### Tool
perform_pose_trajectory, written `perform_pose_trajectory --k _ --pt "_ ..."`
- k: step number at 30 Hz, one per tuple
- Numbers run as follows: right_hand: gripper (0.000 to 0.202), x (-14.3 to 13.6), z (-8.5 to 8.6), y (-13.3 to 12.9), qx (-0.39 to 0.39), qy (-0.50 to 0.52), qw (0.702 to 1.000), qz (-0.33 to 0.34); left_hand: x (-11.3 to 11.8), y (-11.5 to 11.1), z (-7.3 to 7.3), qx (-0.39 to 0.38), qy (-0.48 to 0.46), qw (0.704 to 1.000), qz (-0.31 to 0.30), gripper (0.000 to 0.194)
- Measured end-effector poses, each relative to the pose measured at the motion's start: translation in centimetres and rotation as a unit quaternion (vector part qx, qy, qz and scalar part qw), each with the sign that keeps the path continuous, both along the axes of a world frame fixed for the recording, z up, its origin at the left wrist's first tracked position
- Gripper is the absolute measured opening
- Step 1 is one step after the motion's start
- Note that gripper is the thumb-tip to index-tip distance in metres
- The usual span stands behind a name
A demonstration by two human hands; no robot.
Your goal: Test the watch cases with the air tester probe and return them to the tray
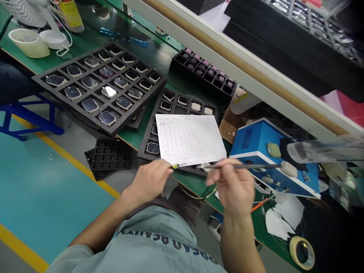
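My left hand (150, 180) is closed, its fingers pinching a small yellow-and-black piece (175, 166) at the near edge of a printed form. A slim dark pen (250, 166) lies level in my right hand (234, 184), gripped between thumb and fingers, its pale tip pointing left. The two hands are apart. Just beyond them is the white form (190, 138), a ruled table with a little writing at its upper left. It rests on a dark foam tray (145, 153) of smartwatches and covers part of them.
A larger foam tray (115, 129) of watches overhangs the bench at left. Behind stands a black tray (182, 70) with pinkish pieces. A blue machine (247, 142) is at right, with torn paper (280, 222) and a tape roll (292, 246) nearby. A shelf edge (256, 72) crosses above.
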State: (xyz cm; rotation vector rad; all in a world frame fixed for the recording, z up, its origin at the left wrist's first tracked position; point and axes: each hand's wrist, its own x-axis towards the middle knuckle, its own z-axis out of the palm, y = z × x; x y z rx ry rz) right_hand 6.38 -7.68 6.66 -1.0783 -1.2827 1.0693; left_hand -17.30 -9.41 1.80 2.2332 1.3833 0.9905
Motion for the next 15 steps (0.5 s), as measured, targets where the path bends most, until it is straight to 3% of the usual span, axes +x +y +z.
perform_pose_trajectory --k 2,3,5,7,10,13,15 --pt "0.016 0.8 -0.9 0.8 0.072 -0.023 0.991 -0.114 -1.3 1.3 0.0 -0.052 0.020 0.992 0.110 0.029" --pt "0.014 1.0 -1.5 1.1 0.095 -0.074 0.983 -0.140 -1.7 2.0 0.0 -0.069 0.030 0.983 0.165 0.028" --pt "0.014 1.2 -3.1 1.6 0.129 -0.216 0.961 -0.115 -2.1 3.5 -0.2 -0.068 0.046 0.968 0.237 0.026" --pt "0.022 0.9 -4.8 1.7 0.163 -0.338 0.926 -0.043 -1.6 4.8 -0.4 -0.038 0.059 0.964 0.257 0.023" --pt "0.035 0.4 -7.0 1.5 0.186 -0.423 0.887 0.009 -0.1 6.0 -0.8 -0.018 0.082 0.962 0.261 0.023" --pt "0.039 0.5 -8.2 1.3 0.186 -0.443 0.877 0.009 1.1 6.6 -1.0 -0.045 0.064 0.964 0.254 0.023" --pt "0.038 0.8 -8.6 1.3 0.192 -0.438 0.878 0.003 1.3 7.0 -1.2 -0.071 -0.002 0.966 0.248 0.029"
